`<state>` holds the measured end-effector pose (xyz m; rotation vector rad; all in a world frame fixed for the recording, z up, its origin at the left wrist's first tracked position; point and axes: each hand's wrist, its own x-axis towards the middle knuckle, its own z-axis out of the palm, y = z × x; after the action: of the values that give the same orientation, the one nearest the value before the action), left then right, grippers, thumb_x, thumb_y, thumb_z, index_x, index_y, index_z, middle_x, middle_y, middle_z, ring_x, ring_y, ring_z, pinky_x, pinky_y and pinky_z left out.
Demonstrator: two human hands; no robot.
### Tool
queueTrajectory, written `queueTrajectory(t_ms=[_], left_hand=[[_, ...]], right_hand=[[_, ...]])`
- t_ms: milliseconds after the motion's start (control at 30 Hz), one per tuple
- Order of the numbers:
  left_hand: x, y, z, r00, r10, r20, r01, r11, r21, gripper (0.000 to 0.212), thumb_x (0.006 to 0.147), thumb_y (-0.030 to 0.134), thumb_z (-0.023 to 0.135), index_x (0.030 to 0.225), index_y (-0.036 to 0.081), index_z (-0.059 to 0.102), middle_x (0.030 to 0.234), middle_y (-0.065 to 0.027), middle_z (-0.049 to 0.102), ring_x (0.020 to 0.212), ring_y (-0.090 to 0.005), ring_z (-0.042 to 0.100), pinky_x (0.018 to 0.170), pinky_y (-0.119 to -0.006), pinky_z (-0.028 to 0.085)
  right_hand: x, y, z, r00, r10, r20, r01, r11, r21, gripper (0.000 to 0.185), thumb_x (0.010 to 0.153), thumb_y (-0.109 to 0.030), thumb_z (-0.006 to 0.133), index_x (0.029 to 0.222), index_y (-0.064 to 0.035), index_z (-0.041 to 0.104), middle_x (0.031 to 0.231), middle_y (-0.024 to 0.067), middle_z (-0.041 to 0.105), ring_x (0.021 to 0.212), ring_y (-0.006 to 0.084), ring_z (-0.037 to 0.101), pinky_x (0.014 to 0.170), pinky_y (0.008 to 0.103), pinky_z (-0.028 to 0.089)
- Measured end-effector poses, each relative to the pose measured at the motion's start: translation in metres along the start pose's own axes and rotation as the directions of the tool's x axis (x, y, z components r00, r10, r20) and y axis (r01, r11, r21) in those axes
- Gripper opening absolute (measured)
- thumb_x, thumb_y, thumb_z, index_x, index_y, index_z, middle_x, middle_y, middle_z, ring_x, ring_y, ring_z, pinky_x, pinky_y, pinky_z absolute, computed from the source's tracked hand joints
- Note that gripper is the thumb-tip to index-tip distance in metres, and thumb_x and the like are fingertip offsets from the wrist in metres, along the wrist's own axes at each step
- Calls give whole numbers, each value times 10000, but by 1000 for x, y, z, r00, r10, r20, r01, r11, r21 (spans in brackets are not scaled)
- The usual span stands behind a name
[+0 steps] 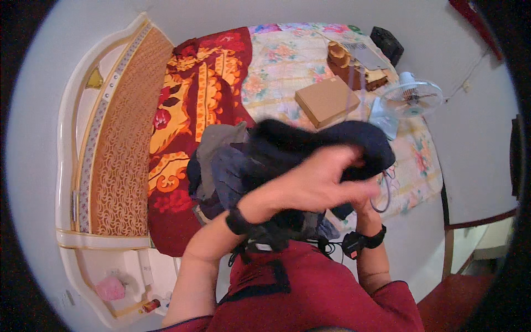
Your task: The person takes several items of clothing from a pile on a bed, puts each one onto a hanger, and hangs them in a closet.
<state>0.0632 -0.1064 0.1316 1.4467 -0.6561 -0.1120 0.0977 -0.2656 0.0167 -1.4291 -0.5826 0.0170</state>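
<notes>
My left hand (313,182) reaches across to the right, blurred, with thumb and fingers spread around part of a black garment (282,139). Its fingertips run against the dark cloth, so their grip is unclear. Behind the left thumb, my right hand (367,209) is mostly hidden, and what it holds does not show. A thin curved wire (389,195), perhaps a clothes hanger's hook, sticks out beside it. Under the black garment lies a heap of clothes, with a grey-blue garment (226,170) and an olive-grey one (215,139) showing.
The clothes rest on a bed with a red-and-orange blanket (215,91) and a floral sheet (274,79). Farther back are a cardboard box (327,99), a light-blue fan (410,99) and a black box-like object (386,45). A padded headboard (120,149) stands at left.
</notes>
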Motion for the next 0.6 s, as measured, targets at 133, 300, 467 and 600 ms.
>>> queueTrajectory(t_ms=[133,300,467,600], left_hand=[[-33,-33,-11,976,-216,7,215,976,36,519,827,54,618,1294,5,397,1244,-80,497,1148,-185,488,993,-338,383],[-95,-84,-58,897,-347,-276,233,898,-373,423,828,25,616,1225,12,471,1045,-94,603,996,-153,570,897,-280,445],[-126,-141,-67,684,-354,-637,414,908,-60,483,764,110,716,1194,36,508,1057,-95,590,917,-142,560,801,-245,441],[-128,-171,-53,681,-444,-582,399,892,-214,483,785,184,703,1196,31,502,1128,-63,543,1009,-137,510,847,-266,428]], right_hand=[[1,0,21,979,199,32,-201,951,233,383,780,-50,614,1157,-9,554,1094,74,600,994,178,570,873,317,453],[16,-12,10,951,296,-85,-275,941,197,101,795,-41,589,894,-25,589,838,19,614,742,95,571,670,214,464],[27,-10,8,927,361,-105,-338,923,185,108,813,-62,563,911,-24,588,829,27,623,724,100,579,642,217,467],[30,-10,11,892,425,-151,-379,888,260,121,827,-89,555,917,-20,598,829,41,635,712,115,596,643,230,481]])
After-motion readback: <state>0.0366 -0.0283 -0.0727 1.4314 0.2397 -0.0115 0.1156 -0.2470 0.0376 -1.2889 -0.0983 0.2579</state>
